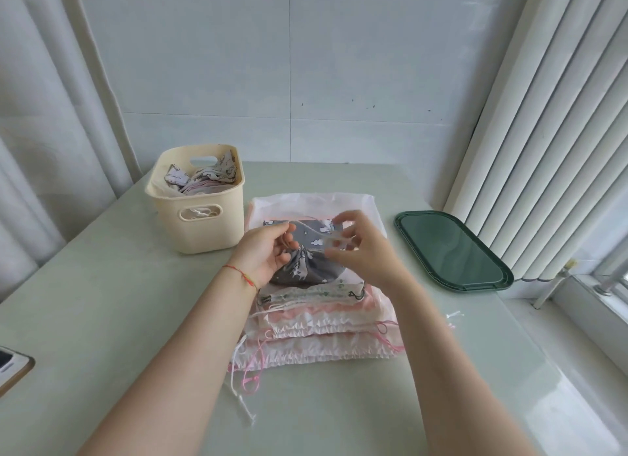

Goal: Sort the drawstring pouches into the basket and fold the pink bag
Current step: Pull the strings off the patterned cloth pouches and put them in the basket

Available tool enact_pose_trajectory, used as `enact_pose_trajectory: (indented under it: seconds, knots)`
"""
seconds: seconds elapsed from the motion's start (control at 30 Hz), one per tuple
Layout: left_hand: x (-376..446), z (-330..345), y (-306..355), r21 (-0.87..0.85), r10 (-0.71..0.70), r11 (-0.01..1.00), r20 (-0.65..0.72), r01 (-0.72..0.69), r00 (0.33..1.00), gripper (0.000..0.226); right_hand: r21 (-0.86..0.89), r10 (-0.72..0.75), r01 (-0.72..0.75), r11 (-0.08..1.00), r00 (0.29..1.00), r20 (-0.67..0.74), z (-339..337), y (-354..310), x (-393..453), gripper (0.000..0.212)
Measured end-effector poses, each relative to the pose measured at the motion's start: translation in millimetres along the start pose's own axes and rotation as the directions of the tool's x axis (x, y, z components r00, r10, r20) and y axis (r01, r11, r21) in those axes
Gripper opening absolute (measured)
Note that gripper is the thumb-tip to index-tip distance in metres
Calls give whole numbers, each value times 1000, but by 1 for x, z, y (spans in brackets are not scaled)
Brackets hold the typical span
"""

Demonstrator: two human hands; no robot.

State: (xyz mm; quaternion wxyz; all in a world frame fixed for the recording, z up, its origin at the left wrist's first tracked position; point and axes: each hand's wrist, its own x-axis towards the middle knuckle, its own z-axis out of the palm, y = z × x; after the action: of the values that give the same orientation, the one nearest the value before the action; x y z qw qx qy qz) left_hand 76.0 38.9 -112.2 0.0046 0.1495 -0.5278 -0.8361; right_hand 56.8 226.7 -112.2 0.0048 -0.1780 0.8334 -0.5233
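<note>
A grey drawstring pouch (302, 268) with white cloud prints sits gathered on top of a pile of pink and white pouches (316, 323) in the middle of the table. My left hand (265, 255) pinches its neck and one end of the pale drawstring. My right hand (356, 248) pinches the cord on the other side; it is blurred. Under the pile lies a large pale pink bag (312, 202). A cream basket (197, 200) stands to the left and holds several patterned pouches.
A dark green tray (452, 248) lies at the right beside the window blinds. A phone (10, 367) sits at the table's left edge. Loose pink and white cords (248, 381) trail from the pile toward me.
</note>
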Motion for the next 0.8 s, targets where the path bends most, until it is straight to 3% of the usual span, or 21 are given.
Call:
enact_pose_trajectory:
  seconds: [0.07,0.13,0.27,0.37,0.5,0.6,0.7,0.8]
  knots:
    - [6,7,5,40,51,998,-26,-49,998,21,-315,-20,46,948,996,87,-2,-3,3,29]
    - [11,13,11,59,91,994,-20,-90,996,21,-453,-29,65,889,996,84,-1,-6,8,27]
    - [21,19,20,107,168,981,-29,-164,985,22,-368,-14,23,930,1000,26,-10,-20,23,24]
    - [29,16,19,165,286,949,-84,-270,955,20,-429,-40,50,902,999,32,-19,-30,39,18]
    - [33,12,13,225,402,905,-181,-360,898,20,-474,2,64,878,990,139,-22,-35,50,8]
    - [39,4,11,346,481,852,-219,-393,849,20,-415,27,54,908,982,187,-22,-34,50,27]
    - [41,1,5,518,480,781,-142,-349,866,18,-299,93,-32,954,977,191,-26,-33,49,38]
    - [36,2,4,577,448,754,-104,-313,888,17,-261,135,-81,962,971,199,-34,-32,48,39]
